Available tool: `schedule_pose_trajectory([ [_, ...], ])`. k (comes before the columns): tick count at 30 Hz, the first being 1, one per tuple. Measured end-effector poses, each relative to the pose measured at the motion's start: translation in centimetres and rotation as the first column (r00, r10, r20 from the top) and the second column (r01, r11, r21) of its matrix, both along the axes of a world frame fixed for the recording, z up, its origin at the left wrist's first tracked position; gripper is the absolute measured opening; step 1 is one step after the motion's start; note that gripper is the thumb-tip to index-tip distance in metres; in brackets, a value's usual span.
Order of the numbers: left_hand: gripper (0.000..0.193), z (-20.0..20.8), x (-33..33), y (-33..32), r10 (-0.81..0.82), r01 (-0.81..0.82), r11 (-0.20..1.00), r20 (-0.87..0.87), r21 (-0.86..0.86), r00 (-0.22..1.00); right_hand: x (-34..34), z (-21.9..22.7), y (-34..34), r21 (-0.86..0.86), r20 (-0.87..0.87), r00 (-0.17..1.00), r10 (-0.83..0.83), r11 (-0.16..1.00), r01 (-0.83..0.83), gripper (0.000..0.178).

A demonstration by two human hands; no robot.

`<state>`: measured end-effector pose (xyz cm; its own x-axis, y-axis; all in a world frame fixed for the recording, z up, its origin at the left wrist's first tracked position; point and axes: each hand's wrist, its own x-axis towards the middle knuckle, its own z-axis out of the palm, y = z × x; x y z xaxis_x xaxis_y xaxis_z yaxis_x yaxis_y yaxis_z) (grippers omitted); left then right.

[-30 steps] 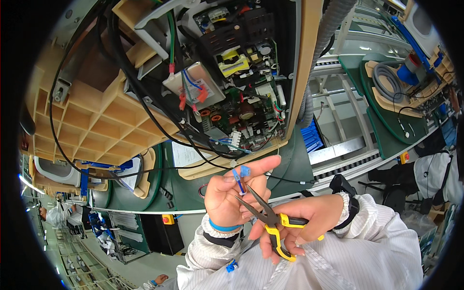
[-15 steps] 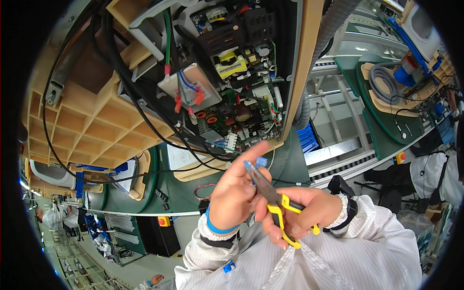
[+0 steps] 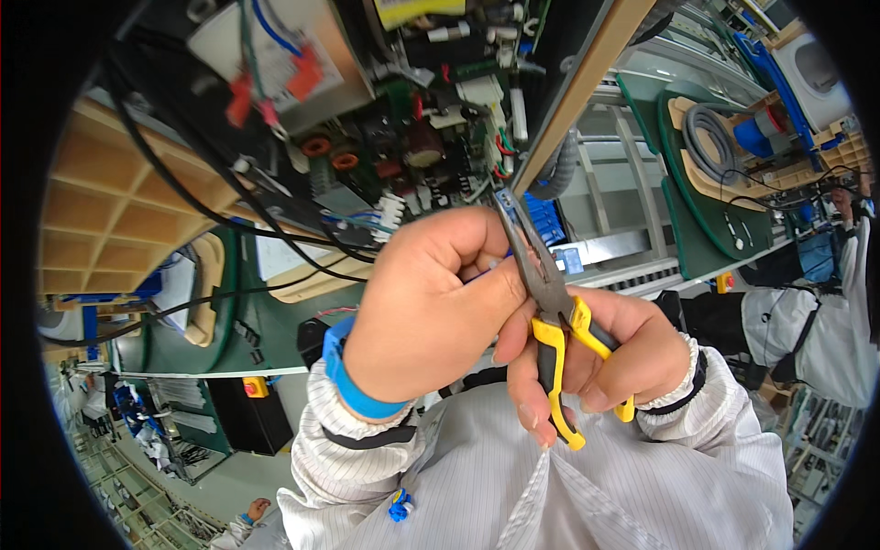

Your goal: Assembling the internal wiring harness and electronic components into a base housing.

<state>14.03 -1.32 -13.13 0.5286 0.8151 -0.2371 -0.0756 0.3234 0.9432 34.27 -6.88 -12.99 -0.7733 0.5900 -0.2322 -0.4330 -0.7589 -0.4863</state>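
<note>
My right hand [image 3: 632,344] grips needle-nose pliers [image 3: 553,302] by their yellow and black handles, the jaws pointing up and slightly left. A small blue piece [image 3: 505,199] shows at the tip of the jaws. Beside the jaws, my left hand [image 3: 422,307] is closed, its thumb and fingers curled together. Between those fingers a bit of dark blue shows, too covered to name. Beyond both hands lies an opened unit with a circuit board [image 3: 440,137] full of parts. Neither hand touches the board.
Black cables [image 3: 183,188] sag across the left side of the unit. Its wooden-coloured frame edge [image 3: 587,87] rises at right. A grey coiled hose [image 3: 710,137] lies on a green bench farther right. Ribbed tan panelling [image 3: 101,192] stands at left. Another person's hand [image 3: 259,507] shows at lower left.
My left hand has turned from palm showing with a finger extended to back showing with fingers curled. Both hands and the pliers have come closer to the unit, which appears larger.
</note>
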Motion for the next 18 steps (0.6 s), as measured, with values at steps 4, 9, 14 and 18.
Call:
schedule_pose_trajectory([
  [4, 0.012, -0.7, -0.3, 0.3, 0.045, -0.045, 0.999, 0.014, 0.013, 0.999, -0.6, 0.7, 0.6, -0.059, 0.056, 0.998, -0.038, 0.997, 0.041, 0.069],
  [9, 0.029, -1.2, -1.8, 0.3, 0.293, -0.294, 0.955, 0.203, -0.024, 0.934, -3.0, 0.7, 3.1, -0.151, -0.053, 0.998, -0.041, 0.988, 0.033, 0.066],
  [14, 0.040, -2.9, -4.1, 1.7, 0.414, -0.444, 0.896, 0.308, 0.030, 0.856, -6.6, 0.6, 5.9, -0.120, -0.029, 1.000, 0.009, 0.993, -0.013, 0.069],
  [18, 0.042, -1.6, -4.9, 1.9, 0.455, -0.469, 0.883, 0.237, 0.002, 0.858, -7.6, 0.4, 6.7, -0.162, -0.094, 0.996, 0.004, 0.987, -0.019, 0.073],
])
